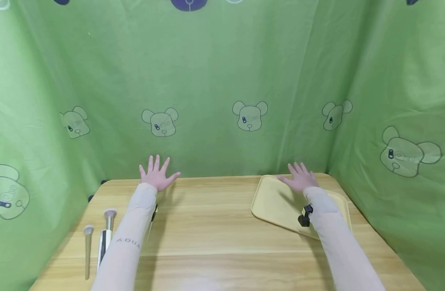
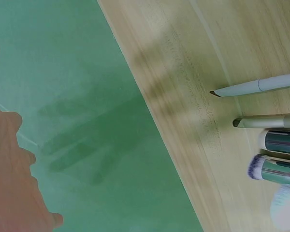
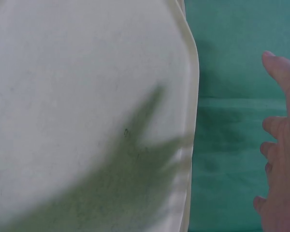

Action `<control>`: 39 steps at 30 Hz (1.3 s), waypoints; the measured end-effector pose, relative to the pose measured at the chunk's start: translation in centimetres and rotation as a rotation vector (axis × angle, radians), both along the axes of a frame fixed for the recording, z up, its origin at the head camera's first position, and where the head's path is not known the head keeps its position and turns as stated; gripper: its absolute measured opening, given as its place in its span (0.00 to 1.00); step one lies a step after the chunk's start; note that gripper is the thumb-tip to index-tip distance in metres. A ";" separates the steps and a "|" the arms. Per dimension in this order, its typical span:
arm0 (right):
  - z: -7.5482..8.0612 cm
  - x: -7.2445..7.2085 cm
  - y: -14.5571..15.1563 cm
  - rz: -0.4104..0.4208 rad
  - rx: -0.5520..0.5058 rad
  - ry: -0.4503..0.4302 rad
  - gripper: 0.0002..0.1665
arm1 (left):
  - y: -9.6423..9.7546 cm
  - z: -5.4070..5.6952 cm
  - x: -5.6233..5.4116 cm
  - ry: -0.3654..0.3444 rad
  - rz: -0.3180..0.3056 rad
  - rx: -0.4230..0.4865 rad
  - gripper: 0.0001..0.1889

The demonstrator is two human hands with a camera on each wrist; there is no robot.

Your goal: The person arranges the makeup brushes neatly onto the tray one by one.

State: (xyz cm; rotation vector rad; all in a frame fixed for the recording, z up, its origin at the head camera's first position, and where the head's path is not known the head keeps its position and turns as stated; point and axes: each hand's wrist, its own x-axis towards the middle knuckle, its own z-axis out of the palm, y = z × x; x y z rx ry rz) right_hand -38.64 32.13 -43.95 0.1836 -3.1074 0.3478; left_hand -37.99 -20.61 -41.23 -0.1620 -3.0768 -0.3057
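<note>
My left hand (image 1: 156, 176) is held above the table's far edge with its fingers spread and nothing in it. Over the far side of a beige tray (image 1: 271, 204) hovers my right hand (image 1: 299, 178), fingers straight and empty, its shadow falling on the tray. Several makeup brushes lie at the table's left, among them a fluffy brush (image 1: 110, 216) and a slim brush (image 1: 87, 252). Closer up in the left wrist view are a white pen-like tool (image 2: 261, 86) and a brush with dark-tipped bristles (image 2: 275, 170). My left sleeve partly covers this group.
The wooden table (image 1: 208, 226) has green curtains (image 1: 222, 72) with bear prints hanging behind it and at both sides. A small black device (image 1: 305, 216) is strapped at my right wrist. The tray lies near the table's right edge.
</note>
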 end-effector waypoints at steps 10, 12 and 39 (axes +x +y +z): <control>0.3 0.2 -0.7 0.005 -0.001 0.014 0.54 | 0.1 -0.2 -0.2 0.017 0.006 -0.003 0.46; 0.4 0.3 -0.6 0.004 -0.003 0.010 0.55 | 0.0 -0.4 -0.2 0.021 0.008 -0.003 0.46; 1.9 3.9 4.7 0.045 -0.115 0.143 0.37 | 6.3 0.1 1.9 0.206 -0.170 0.144 0.25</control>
